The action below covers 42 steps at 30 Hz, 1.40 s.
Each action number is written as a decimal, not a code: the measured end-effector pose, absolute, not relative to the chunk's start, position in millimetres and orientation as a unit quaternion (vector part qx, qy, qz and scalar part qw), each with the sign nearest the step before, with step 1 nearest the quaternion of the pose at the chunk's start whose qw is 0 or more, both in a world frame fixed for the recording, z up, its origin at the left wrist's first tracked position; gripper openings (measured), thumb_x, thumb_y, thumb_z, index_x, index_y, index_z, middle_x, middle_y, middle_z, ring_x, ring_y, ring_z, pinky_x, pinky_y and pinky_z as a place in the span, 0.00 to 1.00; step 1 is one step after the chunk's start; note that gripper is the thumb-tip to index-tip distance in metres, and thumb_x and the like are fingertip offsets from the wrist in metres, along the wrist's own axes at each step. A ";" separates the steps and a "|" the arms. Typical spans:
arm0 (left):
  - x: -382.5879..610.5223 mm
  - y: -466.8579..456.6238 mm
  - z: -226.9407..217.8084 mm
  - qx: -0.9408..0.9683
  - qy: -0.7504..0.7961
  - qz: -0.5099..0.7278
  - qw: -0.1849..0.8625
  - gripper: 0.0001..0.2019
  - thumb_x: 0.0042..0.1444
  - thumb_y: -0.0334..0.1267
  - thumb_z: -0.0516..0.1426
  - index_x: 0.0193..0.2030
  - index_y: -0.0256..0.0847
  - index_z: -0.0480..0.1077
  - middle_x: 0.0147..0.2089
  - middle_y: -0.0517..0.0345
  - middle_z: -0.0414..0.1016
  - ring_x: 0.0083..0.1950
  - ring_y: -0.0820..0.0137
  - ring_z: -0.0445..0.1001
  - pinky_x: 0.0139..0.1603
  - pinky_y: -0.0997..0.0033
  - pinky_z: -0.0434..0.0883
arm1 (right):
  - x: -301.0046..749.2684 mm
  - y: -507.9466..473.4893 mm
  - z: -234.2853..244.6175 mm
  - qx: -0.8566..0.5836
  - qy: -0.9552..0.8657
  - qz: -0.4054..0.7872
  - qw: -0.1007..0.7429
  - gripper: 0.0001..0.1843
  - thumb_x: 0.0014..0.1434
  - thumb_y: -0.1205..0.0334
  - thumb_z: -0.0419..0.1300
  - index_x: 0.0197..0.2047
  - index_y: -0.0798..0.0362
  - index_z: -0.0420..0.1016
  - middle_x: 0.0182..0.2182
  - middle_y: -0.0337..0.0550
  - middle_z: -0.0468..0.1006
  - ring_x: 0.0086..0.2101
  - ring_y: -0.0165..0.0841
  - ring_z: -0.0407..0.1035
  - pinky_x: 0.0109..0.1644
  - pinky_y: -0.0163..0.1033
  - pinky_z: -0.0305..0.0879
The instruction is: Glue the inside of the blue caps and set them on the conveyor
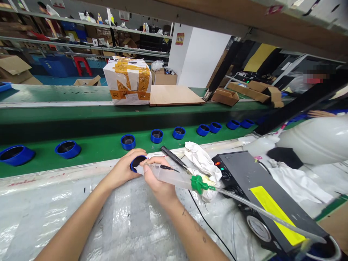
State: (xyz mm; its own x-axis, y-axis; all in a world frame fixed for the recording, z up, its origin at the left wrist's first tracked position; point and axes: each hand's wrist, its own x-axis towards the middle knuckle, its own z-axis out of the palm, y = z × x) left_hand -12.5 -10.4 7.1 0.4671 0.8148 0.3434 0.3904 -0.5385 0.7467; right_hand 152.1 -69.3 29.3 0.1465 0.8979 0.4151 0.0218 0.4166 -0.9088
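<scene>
Two bare forearms [81, 221] reach forward over a crinkled plastic sheet [51, 224] covering the bench. The left hand [122, 170] curls around a blue ring [136, 163], its fingers closed on the ring's side, holding it just above the sheet. The right hand [159, 177] grips a large plastic syringe [174, 177], fingers pressed together around the barrel, with the nozzle end at the ring's dark opening (the fingers hide exactly where they meet). A green fitting [198, 184] joins the syringe to a long tube [261, 210] running across a black control box [241, 174] with a yellow label [274, 214]. Just beside the right hand lie a black-handled tool [174, 157] and a crumpled white cloth [201, 159]. Beyond, more blue rings [157, 136] stand in a row on a green conveyor belt [92, 152], and a taped cardboard box [127, 81] sits farther off.
</scene>
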 end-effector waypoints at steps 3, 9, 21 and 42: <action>-12.5 -10.3 8.1 0.803 0.379 0.348 0.300 0.20 0.56 0.40 0.65 0.55 0.45 0.71 0.61 0.47 0.74 0.62 0.56 0.75 0.65 0.55 0.72 | 152.1 -70.0 31.4 -0.407 -0.551 0.349 0.639 0.03 0.58 0.63 0.65 0.37 0.47 0.77 0.36 0.41 0.84 0.38 0.37 0.80 0.47 0.43 0.76; -12.9 -10.3 6.8 0.803 0.380 0.350 0.296 0.20 0.57 0.41 0.65 0.56 0.45 0.70 0.61 0.47 0.74 0.63 0.56 0.74 0.65 0.55 0.72 | 151.4 -71.3 35.5 -0.395 -0.541 0.362 0.648 0.04 0.58 0.65 0.65 0.38 0.48 0.76 0.37 0.41 0.84 0.39 0.36 0.80 0.48 0.42 0.76; -10.6 -11.2 7.5 0.795 0.384 0.353 0.310 0.19 0.57 0.43 0.65 0.55 0.45 0.71 0.60 0.48 0.75 0.61 0.56 0.75 0.64 0.54 0.72 | 152.9 -70.4 35.9 -0.405 -0.530 0.372 0.645 0.04 0.58 0.64 0.65 0.39 0.48 0.76 0.38 0.41 0.85 0.41 0.37 0.80 0.50 0.43 0.77; -11.1 -10.5 8.2 0.811 0.370 0.339 0.300 0.18 0.58 0.36 0.64 0.55 0.46 0.71 0.59 0.52 0.74 0.61 0.59 0.74 0.64 0.57 0.72 | 155.5 -66.3 30.2 -0.419 -0.514 0.364 0.654 0.05 0.61 0.60 0.64 0.41 0.47 0.74 0.41 0.42 0.84 0.44 0.39 0.79 0.46 0.44 0.77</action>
State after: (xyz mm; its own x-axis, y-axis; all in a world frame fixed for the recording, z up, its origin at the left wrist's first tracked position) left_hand -11.1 -10.5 8.2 0.4955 0.8041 0.3283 0.3968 -0.5458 0.7380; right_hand 155.5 -66.3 30.2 0.2059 0.9066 0.3683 -0.0454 0.3849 -0.9219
